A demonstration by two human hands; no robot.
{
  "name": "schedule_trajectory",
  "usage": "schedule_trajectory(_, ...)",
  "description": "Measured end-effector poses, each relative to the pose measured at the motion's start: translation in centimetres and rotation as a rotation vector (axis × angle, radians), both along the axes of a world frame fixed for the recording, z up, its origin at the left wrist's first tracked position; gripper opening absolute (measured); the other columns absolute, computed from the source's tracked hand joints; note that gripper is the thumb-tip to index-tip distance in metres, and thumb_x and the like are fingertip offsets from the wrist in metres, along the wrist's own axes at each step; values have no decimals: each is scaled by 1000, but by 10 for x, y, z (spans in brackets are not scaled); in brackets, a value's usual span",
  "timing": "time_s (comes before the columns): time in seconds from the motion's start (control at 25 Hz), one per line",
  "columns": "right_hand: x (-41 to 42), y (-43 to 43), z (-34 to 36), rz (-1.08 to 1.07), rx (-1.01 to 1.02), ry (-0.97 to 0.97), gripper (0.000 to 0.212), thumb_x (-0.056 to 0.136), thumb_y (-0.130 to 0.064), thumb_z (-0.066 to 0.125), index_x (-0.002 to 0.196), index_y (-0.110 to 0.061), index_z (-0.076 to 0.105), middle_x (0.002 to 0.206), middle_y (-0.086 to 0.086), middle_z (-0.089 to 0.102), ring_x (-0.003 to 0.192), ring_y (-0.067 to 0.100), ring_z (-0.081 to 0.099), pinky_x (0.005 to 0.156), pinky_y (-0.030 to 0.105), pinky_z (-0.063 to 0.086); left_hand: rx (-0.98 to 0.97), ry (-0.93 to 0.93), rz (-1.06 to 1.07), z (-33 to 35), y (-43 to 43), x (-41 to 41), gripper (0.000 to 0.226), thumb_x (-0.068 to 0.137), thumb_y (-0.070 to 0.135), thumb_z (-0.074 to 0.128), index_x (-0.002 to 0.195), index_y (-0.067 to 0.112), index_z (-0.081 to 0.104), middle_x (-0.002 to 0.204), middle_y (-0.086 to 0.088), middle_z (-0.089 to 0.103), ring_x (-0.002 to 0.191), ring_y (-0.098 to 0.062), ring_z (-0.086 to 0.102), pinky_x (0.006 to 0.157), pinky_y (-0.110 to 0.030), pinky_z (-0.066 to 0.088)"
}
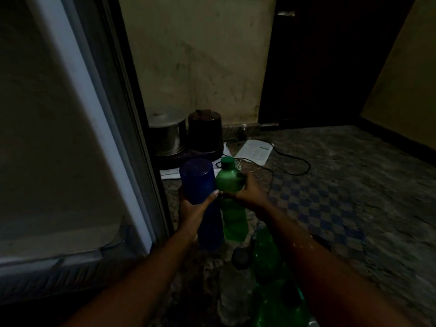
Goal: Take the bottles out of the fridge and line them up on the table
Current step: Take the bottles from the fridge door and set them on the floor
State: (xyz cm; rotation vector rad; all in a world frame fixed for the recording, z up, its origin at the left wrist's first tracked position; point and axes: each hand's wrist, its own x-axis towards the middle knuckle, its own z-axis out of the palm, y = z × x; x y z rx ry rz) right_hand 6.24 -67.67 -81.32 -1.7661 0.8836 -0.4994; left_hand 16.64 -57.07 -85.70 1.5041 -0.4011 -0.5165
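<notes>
- My left hand [192, 208] grips a blue bottle [203, 199], my right hand [250, 192] a green bottle [232, 204], carried beside the fridge door [89, 95].
- Next, I judge: stand both upright in line.

Two bare forearms [151, 274], no sleeves visible

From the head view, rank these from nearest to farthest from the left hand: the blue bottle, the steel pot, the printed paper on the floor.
1. Blue bottle: gripped in the left hand, so it is touching.
2. Steel pot: on the floor beyond the hand, beside the fridge edge.
3. Printed paper: on the floor farther off, beyond and to the right.
</notes>
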Motion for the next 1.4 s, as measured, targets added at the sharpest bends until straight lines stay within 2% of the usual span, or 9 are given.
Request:
schedule_trajectory(0.08, -1, -2, -9, -21, -12, 34, 80, 68, -10, 80, 132, -3, 32, 136, 17, 47, 123, 28, 49, 102, 38, 45, 24, 4, 11, -11, -2, -3, 96, 49, 35, 88, 132, 22, 41, 129, -5, 58, 111, -23, 59, 96, -45, 50)
schedule_trajectory(0.2, 6, -1, -14, 10, -30, 63, 69, 74, 0, 72, 132, -4, 34, 134, 20, 47, 123, 31, 49, 98, 35, 44, 53, 20, 20, -19, -3, -6, 93, 55, 20, 87, 134, 17, 38, 130, -8, 55, 114, -25, 55, 98, -46, 47)
schedule_trajectory(0.4, 11, 2, -17, -28, -58, 159, 43, 79, -8, 70, 117, 5, 55, 124, 24, 59, 115, 33, 56, 100, 42, 46, 144, 13, -46, -28, 4, -4, 89, 56, 15, 86, 133, 14, 40, 132, -9, 53, 117, -25, 53, 99, -44, 46)
schedule_trajectory(0.72, 6, 14, -15, -98, -22, 159, 44, 82, -13, 67, 122, 2, 54, 127, 20, 59, 117, 31, 56, 101, 40, 46, 117, 4, -62, -2, 3, -4, 84, 61, 22, 84, 132, 23, 39, 137, -9, 47, 123, -29, 46, 98, -39, 45)
schedule_trajectory(0.84, 4, 15, -15, -116, -28, 173, 46, 84, -19, 65, 126, -3, 54, 126, 16, 61, 114, 29, 59, 98, 39, 48, 105, 42, -37, 3, 8, -5, 75, 65, 29, 80, 129, 27, 42, 136, -10, 47, 121, -31, 48, 97, -44, 47)
schedule_trajectory(1.0, -3, 30, -6, -214, 93, 119, 42, 88, -24, 61, 124, -3, 55, 121, 17, 63, 104, 31, 62, 90, 40, 52, 126, 46, -74, 17, 13, -5, 66, 78, 29, 69, 136, 23, 37, 142, -12, 43, 125, -33, 46, 102, -46, 44)
schedule_trajectory(1.08, -13, 45, 7, -246, 165, 95, 37, 91, -20, 56, 124, -3, 54, 120, 19, 63, 101, 29, 62, 84, 37, 50, 145, 61, -100, 34, 21, -10, 64, 81, 28, 66, 137, 21, 36, 144, -12, 40, 127, -32, 43, 104, -46, 42)
schedule_trajectory(1.28, -46, 91, 89, -282, 332, 70, 40, 93, -19, 51, 130, -6, 49, 129, 15, 57, 115, 28, 57, 90, 29, 45, 232, 154, -73, 103, 58, -61, 51, 86, 32, 60, 133, 20, 43, 143, -12, 42, 129, -31, 42, 107, -47, 38)
schedule_trajectory(1.4, -66, 117, 154, -272, 391, 39, 36, 94, -21, 49, 127, -8, 53, 134, 14, 54, 122, 27, 52, 102, 35, 42, 221, 221, -44, 173, 78, -87, 44, 89, 31, 55, 130, 17, 48, 140, -12, 46, 127, -30, 44, 107, -44, 37)
